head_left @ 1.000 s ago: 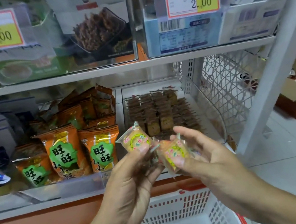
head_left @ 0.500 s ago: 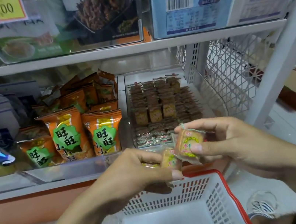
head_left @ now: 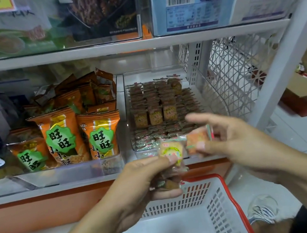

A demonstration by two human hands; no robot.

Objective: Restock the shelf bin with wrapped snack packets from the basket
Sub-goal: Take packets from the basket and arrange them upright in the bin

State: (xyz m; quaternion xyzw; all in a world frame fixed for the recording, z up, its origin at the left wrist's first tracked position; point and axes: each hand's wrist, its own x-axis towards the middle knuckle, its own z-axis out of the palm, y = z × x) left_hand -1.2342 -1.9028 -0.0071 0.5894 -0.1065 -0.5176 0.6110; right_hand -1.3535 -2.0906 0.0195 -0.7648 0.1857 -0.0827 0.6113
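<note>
my right hand just pinched one packet off the little stack my left hand grips (basket looks empty), so next it goes in the bin.

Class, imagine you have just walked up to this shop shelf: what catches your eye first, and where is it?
First, the two hands in the middle: the left hand grips several small wrapped packets and the right hand pinches another packet. Next, the bright orange snack bags on the shelf to the left, beside the clear bin of small packets. Below sits a white basket with a red rim.
</note>
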